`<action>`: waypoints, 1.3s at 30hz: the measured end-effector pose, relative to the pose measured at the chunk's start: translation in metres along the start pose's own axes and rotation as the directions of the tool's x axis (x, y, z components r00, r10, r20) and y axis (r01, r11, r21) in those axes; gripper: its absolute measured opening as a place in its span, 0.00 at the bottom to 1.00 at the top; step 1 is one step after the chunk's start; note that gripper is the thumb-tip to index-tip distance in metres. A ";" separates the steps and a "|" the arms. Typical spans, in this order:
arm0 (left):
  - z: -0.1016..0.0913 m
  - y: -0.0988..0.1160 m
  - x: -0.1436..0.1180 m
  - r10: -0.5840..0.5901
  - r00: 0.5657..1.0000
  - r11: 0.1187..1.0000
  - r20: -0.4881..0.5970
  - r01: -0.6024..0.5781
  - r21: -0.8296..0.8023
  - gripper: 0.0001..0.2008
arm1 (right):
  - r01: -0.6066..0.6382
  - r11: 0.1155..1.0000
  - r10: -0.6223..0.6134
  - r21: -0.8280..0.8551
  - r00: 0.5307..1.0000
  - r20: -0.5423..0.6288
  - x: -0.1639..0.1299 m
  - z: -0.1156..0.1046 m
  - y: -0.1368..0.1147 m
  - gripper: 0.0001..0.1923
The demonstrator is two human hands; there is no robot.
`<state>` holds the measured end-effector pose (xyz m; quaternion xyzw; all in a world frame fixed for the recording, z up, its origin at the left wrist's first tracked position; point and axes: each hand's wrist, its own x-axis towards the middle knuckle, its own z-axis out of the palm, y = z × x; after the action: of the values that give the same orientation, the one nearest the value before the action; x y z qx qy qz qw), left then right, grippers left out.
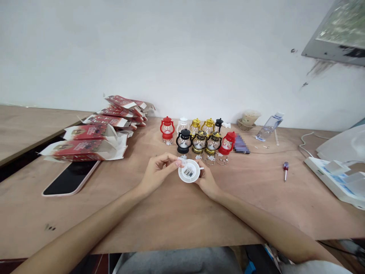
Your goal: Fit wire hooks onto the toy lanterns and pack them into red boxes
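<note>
- While both hands work, the white lantern base sits cupped in the right hand; left hand fingertips pinch its rim.
- Risk: batteries could spill; toy lanterns just beyond may topple.

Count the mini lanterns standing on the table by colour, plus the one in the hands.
Red lanterns: 2
Black lanterns: 2
Gold lanterns: 4
White lantern: 1
White lantern base held by left hand and right hand: 1
Total: 10
</note>
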<state>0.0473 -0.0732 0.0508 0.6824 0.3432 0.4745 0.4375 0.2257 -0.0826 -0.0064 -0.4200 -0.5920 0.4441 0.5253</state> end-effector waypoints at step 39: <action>-0.002 0.012 -0.009 0.258 0.961 0.907 0.097 -0.276 0.317 0.14 | 0.005 1.000 -0.005 -0.021 1.000 0.017 0.000 -0.001 0.000 0.20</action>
<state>0.0432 -0.0851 0.0594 0.7985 0.3090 0.4478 0.2579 0.2267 -0.0827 -0.0060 -0.4203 -0.6023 0.4400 0.5167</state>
